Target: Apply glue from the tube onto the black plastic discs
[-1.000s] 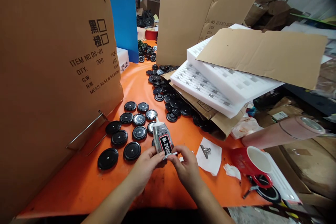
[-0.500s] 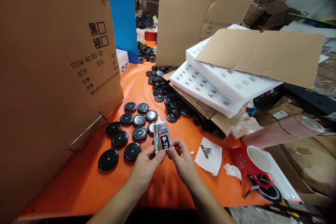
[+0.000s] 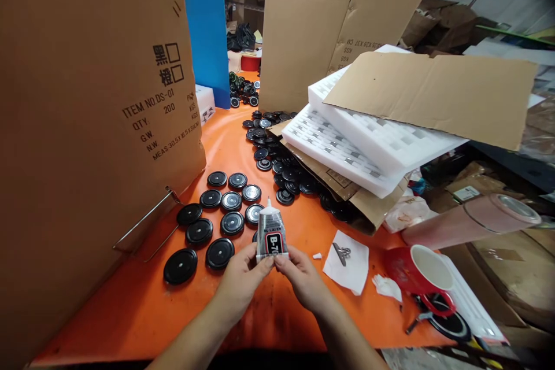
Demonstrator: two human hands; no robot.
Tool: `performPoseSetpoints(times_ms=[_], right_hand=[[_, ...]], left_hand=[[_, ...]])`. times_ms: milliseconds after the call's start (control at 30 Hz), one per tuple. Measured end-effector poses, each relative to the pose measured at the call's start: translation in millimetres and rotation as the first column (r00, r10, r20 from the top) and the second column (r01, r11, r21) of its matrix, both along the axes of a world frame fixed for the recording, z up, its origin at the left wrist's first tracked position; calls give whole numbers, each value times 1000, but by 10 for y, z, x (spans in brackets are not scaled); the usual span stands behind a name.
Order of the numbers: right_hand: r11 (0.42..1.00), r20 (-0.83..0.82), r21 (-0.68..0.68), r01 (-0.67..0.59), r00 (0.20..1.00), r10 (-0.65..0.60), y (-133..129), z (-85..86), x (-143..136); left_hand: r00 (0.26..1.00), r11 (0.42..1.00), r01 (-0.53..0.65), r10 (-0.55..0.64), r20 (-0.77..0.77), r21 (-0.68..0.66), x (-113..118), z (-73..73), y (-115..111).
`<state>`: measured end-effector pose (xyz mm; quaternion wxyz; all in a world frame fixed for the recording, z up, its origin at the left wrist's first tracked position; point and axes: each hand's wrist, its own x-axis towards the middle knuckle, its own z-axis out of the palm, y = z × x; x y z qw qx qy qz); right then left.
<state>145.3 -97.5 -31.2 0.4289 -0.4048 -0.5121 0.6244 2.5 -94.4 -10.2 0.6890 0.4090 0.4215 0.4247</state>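
Observation:
A silver glue tube (image 3: pixel 272 230) marked "B-70" stands nozzle up between my two hands, its white tip pointing away from me. My left hand (image 3: pixel 245 273) pinches the left side of its flat bottom end. The right-hand side of that same end is gripped by my right hand (image 3: pixel 300 276), thumbs close together. To the left lie several black discs (image 3: pixel 220 254) in loose rows on the orange table cover (image 3: pixel 130 329); one is partly hidden behind the tube. A small white cap (image 3: pixel 317 256) rests right of my right hand.
A binder clip (image 3: pixel 341 253) lies on white paper (image 3: pixel 355 277) at right, with a red mug (image 3: pixel 403 269) and pink bottle (image 3: pixel 468 219) beyond. White foam trays (image 3: pixel 342 156) lean over piled black discs (image 3: pixel 290 173). A tall carton (image 3: pixel 95 173) walls the left, a wire stand (image 3: pixel 145 217) against it.
The glue tube has shifted slightly right and is held more upright. My right fingers have moved down to its bottom corner. The view has tilted a little.

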Motion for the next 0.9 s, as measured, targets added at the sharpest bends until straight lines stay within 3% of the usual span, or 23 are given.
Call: performPoseSetpoints(times_ms=[367,633,900], right_hand=[[997,-8,69,-28,1000,29,-20,14,-27],[977,274,208,-53,962,-7,12,62,64],[963,275,238,-126,960,57,0,62,74]], left_hand=[[995,998,22,-27,-94,-57,2,-40,14],[991,997,60,-65,-120,-42,-41,-36,42],[975,982,176,-184,-127,-68,-111,15,85]])
